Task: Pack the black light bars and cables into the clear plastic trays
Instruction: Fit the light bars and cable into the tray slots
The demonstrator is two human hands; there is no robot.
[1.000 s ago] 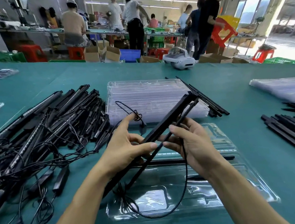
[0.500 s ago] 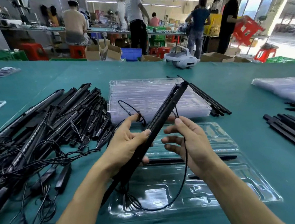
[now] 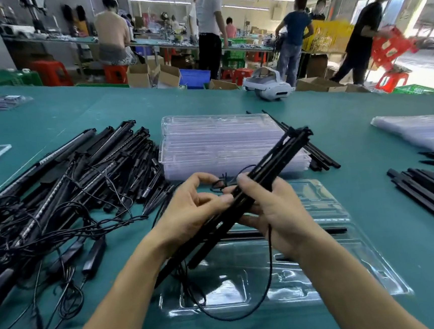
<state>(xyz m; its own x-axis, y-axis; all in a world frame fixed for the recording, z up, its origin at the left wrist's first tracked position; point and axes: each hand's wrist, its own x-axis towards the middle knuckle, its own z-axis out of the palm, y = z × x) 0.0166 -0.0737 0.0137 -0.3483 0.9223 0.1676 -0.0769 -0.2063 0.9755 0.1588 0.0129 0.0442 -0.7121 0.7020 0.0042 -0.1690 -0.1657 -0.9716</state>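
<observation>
While the loose pile sits well left of my grip, my left hand pinches the light bars low down, thumb on top. My right hand curls round them just above, w/ the cable looping down below it. Step: bars + cable gathered, not yet packed. Next, I reckon: lower them flat into the clear tray directly under my grip and tuck the cable in.

Factory packing floor: green-matted workbench, heaped black light bars, stacked clear trays, plastic stools, cardboard boxes, workers.
</observation>
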